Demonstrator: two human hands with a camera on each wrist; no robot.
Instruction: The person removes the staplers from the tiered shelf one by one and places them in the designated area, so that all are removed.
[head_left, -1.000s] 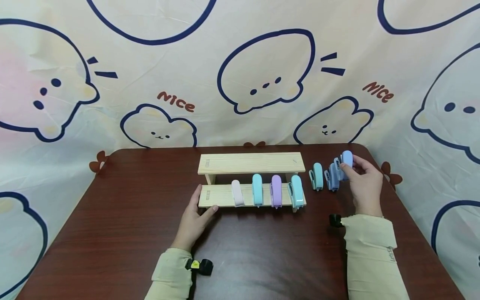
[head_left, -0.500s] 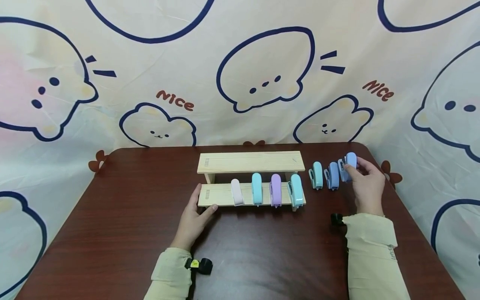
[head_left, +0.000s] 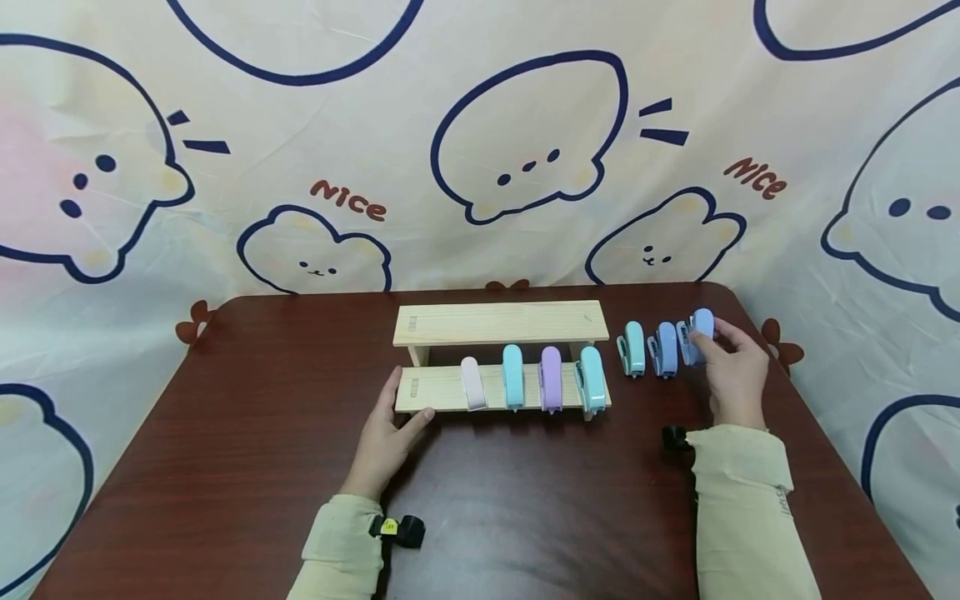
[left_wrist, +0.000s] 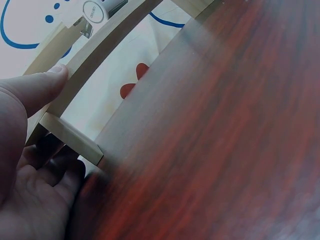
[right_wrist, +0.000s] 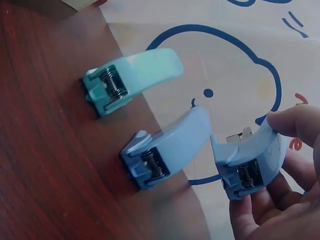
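The pale blue punch (right_wrist: 260,155) (a hole punch by its look, with a sprung lever) sits at the far right of the table (head_left: 225,467), pinched in the right hand (head_left: 735,367) between the thumb and fingers, which are parted only by its body. Whether it touches the tabletop, I cannot tell.

The relation that seems to count: the 2-tier wooden shelf (head_left: 442,387) lies to the left of this grip and slightly nearer the person, with 2 tools between. The right hand is clearly the nearer of the 2 to the punch.

Its long axis runs near to far, leaning a little rightward, rounded end away from the person. Just beside it, the darker blue punch (head_left: 664,350) and then the teal punch (head_left: 632,350) point much the same way.

Farther left, 4 tools (head_left: 551,379) stand in a row on the front tier, rounded ends also away. The left hand (head_left: 386,442) grips the shelf's left end, thumb on the front edge, fingers curled round behind.
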